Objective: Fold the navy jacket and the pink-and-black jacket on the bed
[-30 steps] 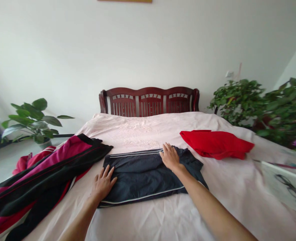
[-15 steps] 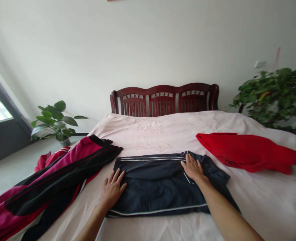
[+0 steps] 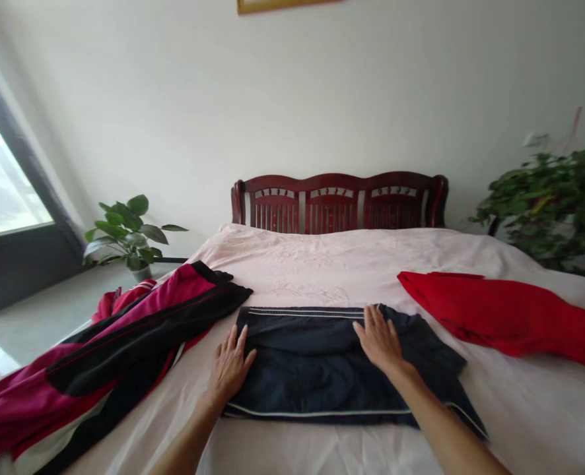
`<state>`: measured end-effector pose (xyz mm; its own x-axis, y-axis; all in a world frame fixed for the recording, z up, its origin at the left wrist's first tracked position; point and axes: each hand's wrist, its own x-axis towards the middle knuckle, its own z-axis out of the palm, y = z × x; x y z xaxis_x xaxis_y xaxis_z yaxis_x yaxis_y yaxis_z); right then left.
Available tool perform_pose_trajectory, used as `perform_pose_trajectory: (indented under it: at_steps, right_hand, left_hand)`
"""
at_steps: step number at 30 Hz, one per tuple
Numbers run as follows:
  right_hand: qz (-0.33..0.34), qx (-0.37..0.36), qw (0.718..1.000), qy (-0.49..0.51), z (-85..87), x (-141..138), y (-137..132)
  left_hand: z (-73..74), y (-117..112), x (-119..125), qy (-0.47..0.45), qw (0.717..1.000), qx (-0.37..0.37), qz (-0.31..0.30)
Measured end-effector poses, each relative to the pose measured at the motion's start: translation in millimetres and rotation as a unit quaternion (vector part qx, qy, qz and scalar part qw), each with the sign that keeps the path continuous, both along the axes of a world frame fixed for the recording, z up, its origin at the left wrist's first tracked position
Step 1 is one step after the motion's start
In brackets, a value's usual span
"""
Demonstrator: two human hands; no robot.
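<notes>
**Hands pressed flat on a folded dark garment**

Fingers of the left hand (image 3: 230, 366) are spread and laid flat, nothing being gripped; the fingertips rest on the left edge of a folded navy garment (image 3: 322, 369), while the heel of the hand lies on the pale pink bedsheet (image 3: 332, 264). The right hand (image 3: 380, 340) is likewise opened flat, palm down, on the upper right part of the same garment, just below its white-piped far edge. What kind of garment it is cannot be told; only dark fabric with thin white stripes along the far and near edges is seen. Its right end is partly hidden under the right forearm, and a loose corner trails off toward the near right.

Just to the left, a magenta and black jacket (image 3: 124, 343) is spread over the bed's side, its near end cut off by the frame. Behind it, a red bundle (image 3: 111, 302) is mostly hidden. To the right, well apart from the hands, a red cloth (image 3: 500, 313) is laid out, its far end cut off by the frame.

At the head of the bed stands a dark red wooden headboard (image 3: 339, 201). A potted plant (image 3: 127, 234) is seen at the left; a bushy plant (image 3: 554, 201) at the right is blurred.
</notes>
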<state>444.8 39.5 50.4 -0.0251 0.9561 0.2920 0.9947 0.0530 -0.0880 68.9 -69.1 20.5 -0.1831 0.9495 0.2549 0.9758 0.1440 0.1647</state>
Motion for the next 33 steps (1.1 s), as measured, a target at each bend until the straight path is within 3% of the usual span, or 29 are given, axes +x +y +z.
perform_pose_trajectory:
  at_steps: [4, 9, 14, 16, 18, 21, 26, 29, 33]
  right_hand:
    - [0.150, 0.052, 0.987, -0.016, -27.8, -24, -45]
    - [0.123, -0.003, 0.992, -0.024, -58.8, -24, -60]
    - [0.124, -0.005, 0.992, -0.006, -56.2, -22, -58]
    - [0.126, -0.003, 0.992, 0.009, -54.8, -21, -58]
    - [0.128, -0.001, 0.992, 0.025, -55.1, -20, -57]
    - [0.135, 0.003, 0.990, 0.046, -56.7, -16, -56]
    - [0.141, 0.011, 0.988, 0.064, -58.9, -14, -55]
    - [0.141, 0.017, 0.987, 0.076, -58.8, -14, -56]
    - [0.147, 0.020, 0.985, 0.091, -57.1, -12, -56]
  left_hand:
    - [2.9, 0, 3, 0.020, 0.999, -0.035, 0.012]
    - [10.5, -2, 8, 0.025, 0.998, -0.062, 0.015]
    - [9.8, -1, 7, -0.006, 0.998, -0.054, 0.015]
    - [5.1, 0, 2, -0.091, 0.996, -0.013, 0.004]
    - [-0.6, 1, -7, -0.254, 0.965, 0.065, -0.010]
    - [-8.7, -4, -26, -0.441, 0.882, 0.166, 0.002]
    - [-18.1, -29, -48, -0.553, 0.779, 0.282, 0.087]
    - [-20.0, -44, -48, -0.565, 0.761, 0.299, 0.110]
    - [-18.2, -53, -42, -0.548, 0.778, 0.274, 0.136]
